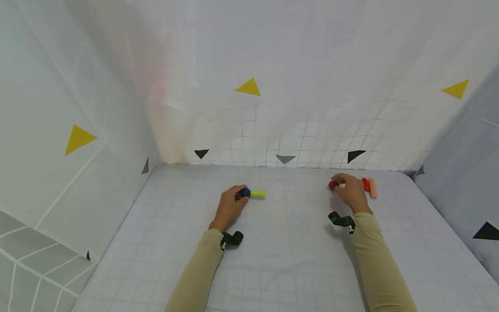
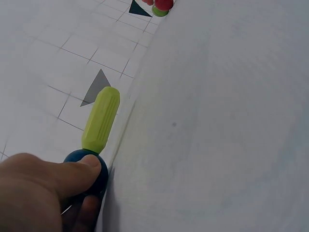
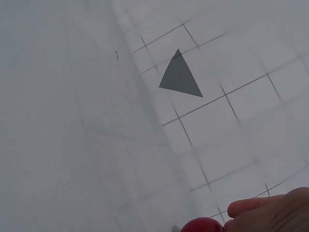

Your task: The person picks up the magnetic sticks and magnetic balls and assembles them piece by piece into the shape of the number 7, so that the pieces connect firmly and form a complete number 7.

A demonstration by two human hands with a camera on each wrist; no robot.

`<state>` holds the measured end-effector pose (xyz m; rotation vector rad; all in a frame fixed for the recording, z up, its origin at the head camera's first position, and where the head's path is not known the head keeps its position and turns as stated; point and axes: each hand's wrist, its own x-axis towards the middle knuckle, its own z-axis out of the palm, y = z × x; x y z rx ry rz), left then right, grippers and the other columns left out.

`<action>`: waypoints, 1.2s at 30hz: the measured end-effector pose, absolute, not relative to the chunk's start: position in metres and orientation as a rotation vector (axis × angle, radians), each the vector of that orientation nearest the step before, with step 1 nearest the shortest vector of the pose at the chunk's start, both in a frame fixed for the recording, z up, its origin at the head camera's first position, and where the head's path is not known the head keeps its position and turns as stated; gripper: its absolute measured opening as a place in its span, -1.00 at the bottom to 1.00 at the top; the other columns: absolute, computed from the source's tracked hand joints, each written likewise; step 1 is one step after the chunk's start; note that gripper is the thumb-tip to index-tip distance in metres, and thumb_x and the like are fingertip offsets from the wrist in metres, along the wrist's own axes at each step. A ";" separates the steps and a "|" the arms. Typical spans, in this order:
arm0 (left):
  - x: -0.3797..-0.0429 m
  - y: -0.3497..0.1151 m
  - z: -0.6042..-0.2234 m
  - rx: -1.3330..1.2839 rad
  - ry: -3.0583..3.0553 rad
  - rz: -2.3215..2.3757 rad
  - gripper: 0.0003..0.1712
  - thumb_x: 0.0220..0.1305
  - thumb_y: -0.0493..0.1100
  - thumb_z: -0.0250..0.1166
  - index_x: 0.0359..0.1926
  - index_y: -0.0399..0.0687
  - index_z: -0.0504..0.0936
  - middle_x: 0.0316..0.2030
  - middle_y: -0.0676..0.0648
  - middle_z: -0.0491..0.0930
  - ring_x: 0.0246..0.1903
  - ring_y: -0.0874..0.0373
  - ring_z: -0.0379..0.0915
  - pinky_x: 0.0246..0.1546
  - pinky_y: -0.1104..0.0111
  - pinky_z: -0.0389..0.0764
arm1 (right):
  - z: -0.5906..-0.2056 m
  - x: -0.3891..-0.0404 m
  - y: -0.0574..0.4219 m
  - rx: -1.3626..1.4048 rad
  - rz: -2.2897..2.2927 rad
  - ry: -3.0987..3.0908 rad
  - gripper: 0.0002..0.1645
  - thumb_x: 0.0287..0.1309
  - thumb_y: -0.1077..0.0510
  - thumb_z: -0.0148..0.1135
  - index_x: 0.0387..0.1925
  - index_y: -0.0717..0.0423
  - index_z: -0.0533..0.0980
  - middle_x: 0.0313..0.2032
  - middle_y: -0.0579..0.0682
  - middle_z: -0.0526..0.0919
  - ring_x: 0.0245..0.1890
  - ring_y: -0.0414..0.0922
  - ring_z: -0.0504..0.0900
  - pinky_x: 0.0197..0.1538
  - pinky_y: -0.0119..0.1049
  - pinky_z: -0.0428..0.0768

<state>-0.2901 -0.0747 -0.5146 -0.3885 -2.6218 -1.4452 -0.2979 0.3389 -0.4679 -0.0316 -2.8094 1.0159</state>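
Observation:
Thumb and fingers of my left hand (image 1: 229, 206) pinch a dark blue ball (image 1: 245, 192). A ridged yellow-green rod (image 2: 101, 120) sticks out from that ball, its end touching it, and points right in the head view. Over toward the table's right side, my right hand (image 1: 354, 194) grips a red ball (image 1: 333, 185) at its fingertips. Only the top of the red ball shows at the bottom edge of the right wrist view. At the top edge of the left wrist view, a green piece (image 2: 160, 11) appears against the red ball.
Just right of the right hand lie a short red piece (image 1: 365, 184) and an orange rod (image 1: 372, 188). The white table (image 1: 288, 251) meets a white sheet wall (image 1: 312, 108) at the back. Side sheets rise at left and right, with yellow and black triangles on them.

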 end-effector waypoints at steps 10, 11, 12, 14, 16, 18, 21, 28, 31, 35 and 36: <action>-0.289 -0.074 -0.517 -0.422 -2.597 -1.465 -0.51 0.42 -0.27 0.39 0.32 -0.17 0.60 0.21 -0.12 0.61 0.08 0.05 0.59 0.12 0.21 0.60 | -0.483 -0.300 0.344 -0.061 1.007 -2.848 -0.53 0.31 0.34 0.25 0.24 0.37 0.54 0.11 0.42 0.58 0.11 0.33 0.51 0.12 0.27 0.54; -0.290 -0.074 -0.517 -0.420 -2.600 -1.463 -0.51 0.42 -0.27 0.39 0.33 -0.17 0.60 0.21 -0.12 0.61 0.08 0.05 0.59 0.12 0.21 0.60 | -0.484 -0.301 0.344 -0.069 1.015 -2.852 -0.52 0.31 0.33 0.27 0.25 0.37 0.53 0.11 0.43 0.58 0.10 0.33 0.51 0.12 0.27 0.54; -0.290 -0.074 -0.517 -0.419 -2.602 -1.462 -0.51 0.42 -0.27 0.40 0.33 -0.17 0.60 0.21 -0.12 0.61 0.08 0.05 0.59 0.12 0.22 0.60 | -0.485 -0.301 0.344 -0.072 1.018 -2.853 -0.51 0.31 0.32 0.29 0.25 0.38 0.53 0.11 0.42 0.58 0.10 0.32 0.51 0.12 0.26 0.54; -0.290 -0.074 -0.517 -0.418 -2.605 -1.460 -0.51 0.41 -0.27 0.40 0.33 -0.16 0.60 0.21 -0.11 0.61 0.08 0.06 0.59 0.12 0.23 0.60 | -0.488 -0.301 0.344 -0.081 1.029 -2.853 -0.49 0.32 0.31 0.32 0.27 0.36 0.52 0.11 0.42 0.58 0.09 0.31 0.52 0.13 0.24 0.55; -0.290 -0.075 -0.517 -0.426 -2.602 -1.458 -0.51 0.41 -0.27 0.40 0.32 -0.16 0.60 0.20 -0.12 0.61 0.08 0.06 0.59 0.12 0.23 0.60 | -0.490 -0.302 0.344 -0.073 1.035 -2.846 -0.48 0.31 0.31 0.34 0.27 0.36 0.51 0.12 0.41 0.58 0.08 0.30 0.53 0.12 0.23 0.56; -0.290 -0.075 -0.517 -0.437 -2.595 -1.457 -0.51 0.41 -0.27 0.41 0.32 -0.17 0.60 0.20 -0.12 0.62 0.07 0.05 0.59 0.12 0.22 0.60 | -0.493 -0.303 0.344 -0.065 1.032 -2.837 -0.48 0.31 0.30 0.36 0.27 0.35 0.52 0.12 0.40 0.59 0.08 0.30 0.53 0.12 0.22 0.57; -0.290 -0.076 -0.518 -0.448 -2.580 -1.458 -0.51 0.40 -0.27 0.41 0.32 -0.19 0.60 0.19 -0.13 0.62 0.06 0.05 0.60 0.11 0.21 0.61 | -0.495 -0.303 0.343 -0.059 1.024 -2.820 -0.48 0.31 0.29 0.38 0.26 0.34 0.53 0.10 0.40 0.60 0.07 0.29 0.52 0.10 0.21 0.59; -0.289 -0.075 -0.517 -0.416 -2.586 -1.465 -0.52 0.41 -0.27 0.40 0.31 -0.14 0.62 0.20 -0.11 0.62 0.07 0.07 0.60 0.12 0.23 0.61 | -0.493 -0.301 0.339 -0.064 1.059 -2.781 -0.50 0.29 0.28 0.40 0.24 0.31 0.56 0.11 0.38 0.60 0.07 0.29 0.53 0.12 0.22 0.58; -0.288 -0.075 -0.515 -0.406 -2.583 -1.465 -0.51 0.40 -0.27 0.40 0.32 -0.16 0.61 0.20 -0.12 0.62 0.07 0.07 0.59 0.12 0.22 0.61 | -0.492 -0.302 0.337 -0.033 1.080 -2.759 -0.47 0.29 0.27 0.41 0.26 0.30 0.54 0.14 0.38 0.60 0.08 0.29 0.55 0.14 0.24 0.56; -0.288 -0.076 -0.515 -0.422 -2.572 -1.464 -0.51 0.40 -0.28 0.41 0.32 -0.18 0.61 0.20 -0.14 0.62 0.07 0.04 0.60 0.11 0.20 0.61 | -0.488 -0.301 0.333 -0.001 1.102 -2.729 -0.45 0.28 0.28 0.42 0.27 0.29 0.52 0.13 0.38 0.61 0.07 0.29 0.59 0.13 0.24 0.56; -0.289 -0.076 -0.515 -0.425 -2.575 -1.456 -0.51 0.40 -0.28 0.41 0.32 -0.18 0.61 0.20 -0.15 0.61 0.07 0.04 0.60 0.11 0.21 0.61 | -0.486 -0.300 0.331 0.001 1.113 -2.729 -0.46 0.27 0.28 0.42 0.26 0.29 0.52 0.12 0.38 0.61 0.07 0.29 0.59 0.11 0.24 0.57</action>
